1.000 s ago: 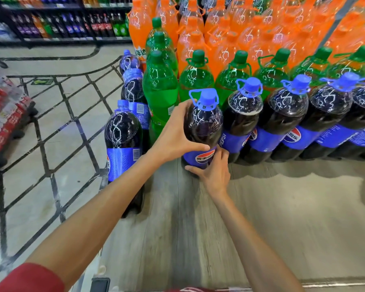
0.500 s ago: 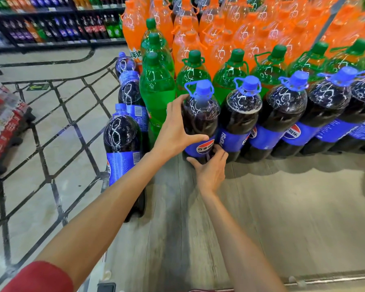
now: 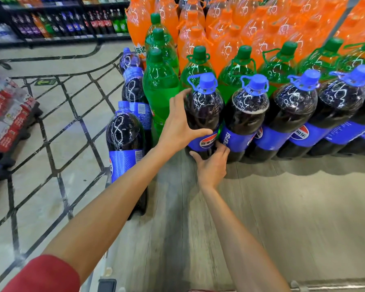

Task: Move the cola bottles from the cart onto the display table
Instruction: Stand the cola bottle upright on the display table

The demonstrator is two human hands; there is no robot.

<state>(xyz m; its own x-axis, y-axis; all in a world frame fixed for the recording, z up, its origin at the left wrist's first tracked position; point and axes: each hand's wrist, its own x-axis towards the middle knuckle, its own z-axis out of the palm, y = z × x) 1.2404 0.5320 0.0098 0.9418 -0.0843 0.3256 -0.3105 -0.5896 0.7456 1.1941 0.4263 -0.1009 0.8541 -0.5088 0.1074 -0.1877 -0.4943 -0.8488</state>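
Head view shows a large cola bottle [image 3: 204, 114] with a blue cap and blue label standing upright at the left end of the front row on the grey bench [image 3: 282, 218]. The left hand [image 3: 177, 127] wraps its left side, with fingers spread wide: the thumb lies across the label and the fingertips reach up toward the bottle's shoulder. The right hand [image 3: 211, 167] sits low at the base, palm down on the bench, its fingers slightly apart and touching the bottom of the bottle and the label edge of its neighbour. Neither hand closes fully around the bottle.

To its right, touching it, runs a row of cola bottles [image 3: 249, 119] with the same blue caps. Behind them stand green soda bottles [image 3: 160, 85], then a mass of orange soda bottles [image 3: 230, 28]. Off the bench's left edge, lower down, more cola bottles [image 3: 124, 148] stand in a line. Beyond them lies the tiled floor [image 3: 51, 123] with dark lines, red packs [image 3: 6, 114] stacked at the far left, and a drinks shelf [image 3: 61, 24] at the back. A red sleeve [image 3: 42, 275] covers the left upper arm.
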